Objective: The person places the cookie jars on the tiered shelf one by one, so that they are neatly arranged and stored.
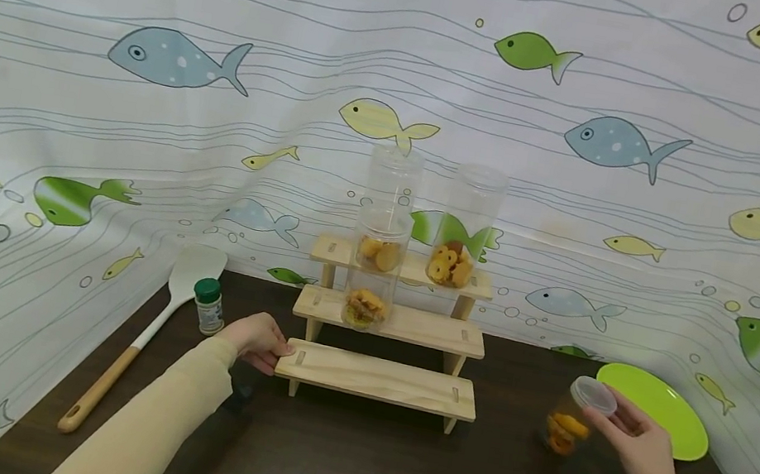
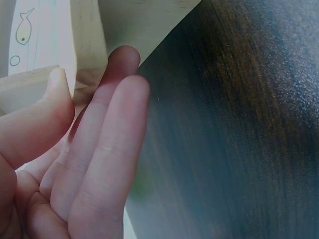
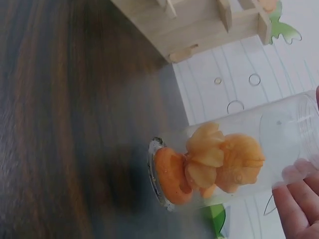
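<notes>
My left hand (image 1: 257,341) pinches the left end of the lowest board of a three-step wooden stand (image 1: 379,378). In the left wrist view, the thumb (image 2: 56,94) lies on one side of the wood and the fingers (image 2: 117,124) on the other. Off to the right of the stand, my right hand (image 1: 639,448) grips a clear lidded jar (image 1: 572,416) near its top. Orange pieces (image 3: 219,162) that look like snacks lie in the jar's lower part; its base stays close over the dark table, tilted in the head view.
Two clear jars with snacks stand one behind the other on the stand's left, the front jar (image 1: 373,269) on the middle step. Another jar (image 1: 463,234) stands top right. A green plate (image 1: 660,410) lies right; a green-capped shaker (image 1: 209,309) and a spatula (image 1: 154,325) lie left.
</notes>
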A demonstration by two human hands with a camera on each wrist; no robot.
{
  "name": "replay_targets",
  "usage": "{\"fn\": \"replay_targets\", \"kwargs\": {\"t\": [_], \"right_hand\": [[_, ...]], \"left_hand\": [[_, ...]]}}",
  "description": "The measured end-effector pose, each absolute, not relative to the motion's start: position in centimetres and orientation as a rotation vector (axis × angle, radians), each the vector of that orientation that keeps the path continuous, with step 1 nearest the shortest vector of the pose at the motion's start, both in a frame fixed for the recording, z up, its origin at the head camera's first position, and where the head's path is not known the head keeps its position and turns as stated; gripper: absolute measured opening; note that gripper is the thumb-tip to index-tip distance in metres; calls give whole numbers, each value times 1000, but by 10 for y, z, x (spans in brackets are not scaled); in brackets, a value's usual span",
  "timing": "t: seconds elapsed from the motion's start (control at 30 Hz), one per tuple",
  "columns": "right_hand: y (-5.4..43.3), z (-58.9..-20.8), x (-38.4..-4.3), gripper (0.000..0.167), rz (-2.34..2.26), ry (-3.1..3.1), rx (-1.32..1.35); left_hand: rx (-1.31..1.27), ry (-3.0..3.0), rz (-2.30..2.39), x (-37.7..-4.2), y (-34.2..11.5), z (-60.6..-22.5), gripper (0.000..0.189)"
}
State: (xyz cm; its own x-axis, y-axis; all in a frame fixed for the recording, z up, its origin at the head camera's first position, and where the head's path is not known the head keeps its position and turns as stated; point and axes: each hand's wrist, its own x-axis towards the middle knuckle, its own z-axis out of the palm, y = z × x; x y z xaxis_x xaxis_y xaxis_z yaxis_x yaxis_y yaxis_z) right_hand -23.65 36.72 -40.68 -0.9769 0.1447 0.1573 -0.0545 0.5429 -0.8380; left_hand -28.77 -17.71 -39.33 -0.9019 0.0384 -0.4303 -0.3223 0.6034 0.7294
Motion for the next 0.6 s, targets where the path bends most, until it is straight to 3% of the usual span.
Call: {"fn": "replay_targets", "kwargs": {"t": [0.6], "right_hand": [[326, -371, -248, 64, 1400, -2500, 71]], "left_hand": [[-233, 2433, 1219, -288, -177, -394, 24]]}}
